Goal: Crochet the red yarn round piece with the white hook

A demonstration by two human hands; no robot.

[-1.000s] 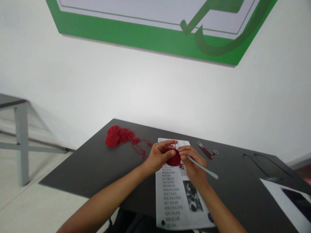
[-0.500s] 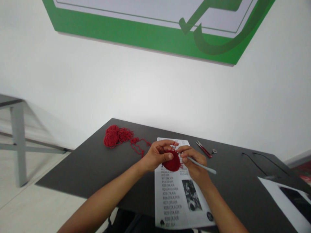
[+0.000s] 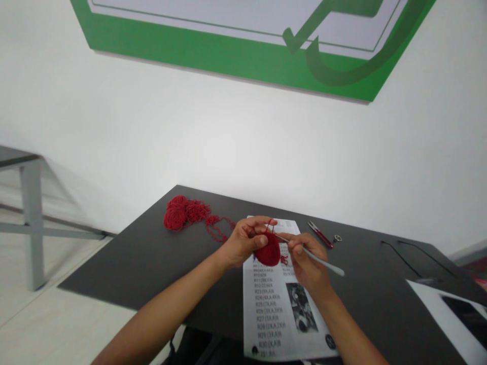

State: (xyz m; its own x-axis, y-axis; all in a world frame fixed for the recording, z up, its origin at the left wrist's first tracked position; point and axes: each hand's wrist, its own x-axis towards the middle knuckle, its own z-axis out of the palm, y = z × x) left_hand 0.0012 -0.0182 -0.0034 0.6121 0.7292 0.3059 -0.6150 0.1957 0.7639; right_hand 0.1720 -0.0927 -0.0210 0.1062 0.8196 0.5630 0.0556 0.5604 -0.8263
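My left hand (image 3: 243,242) is closed on a small round piece of red crochet work (image 3: 268,250), thumb pressed on its front, with a strand of red yarn looped over the forefinger. My right hand (image 3: 306,261) grips a pale grey crochet hook (image 3: 321,261), whose tip reaches into the top edge of the red piece. Both hands hover over a printed pattern sheet (image 3: 281,309) lying on the black table (image 3: 152,263). The yarn trails left to a loose red ball of yarn (image 3: 182,213) on the table.
Small red-handled snips (image 3: 320,234) and a little metal ring (image 3: 337,238) lie beyond the sheet. A thin black cable (image 3: 403,253) runs at the right, near a white-edged printed sheet (image 3: 452,309). A grey table leg (image 3: 32,223) stands far left. A white wall with a green panel lies behind.
My right hand has drawn back a little to the right, pulling the hook's shaft out from the red piece. The left hand keeps its hold and has shifted only slightly.
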